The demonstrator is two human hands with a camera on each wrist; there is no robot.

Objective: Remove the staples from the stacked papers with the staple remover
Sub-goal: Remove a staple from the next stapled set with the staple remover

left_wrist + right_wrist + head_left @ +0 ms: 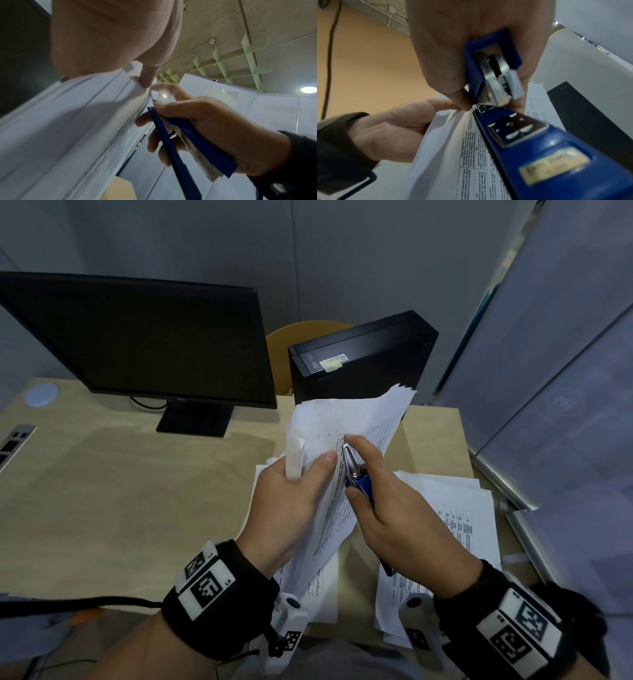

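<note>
My left hand [298, 484] holds a lifted sheaf of printed papers [346, 419] above the desk, thumb pressed on the front sheet. My right hand [383, 508] grips a blue and silver stapler-style staple remover [356, 474], its metal tip set against the papers just beside my left thumb. In the left wrist view the blue tool [175, 142] runs up to the paper edge [96, 121], where my thumb and a right fingertip meet. In the right wrist view the tool's blue body [530, 142] points at the printed sheet [471, 148], its metal nose at the paper's corner. The staple itself is too small to see.
More printed sheets [459, 518] lie spread on the wooden desk [120, 501] under and right of my hands. A black monitor [137, 337] stands at the back left, a black computer case [359, 357] behind the papers. Grey partition panels [565, 371] close off the right side.
</note>
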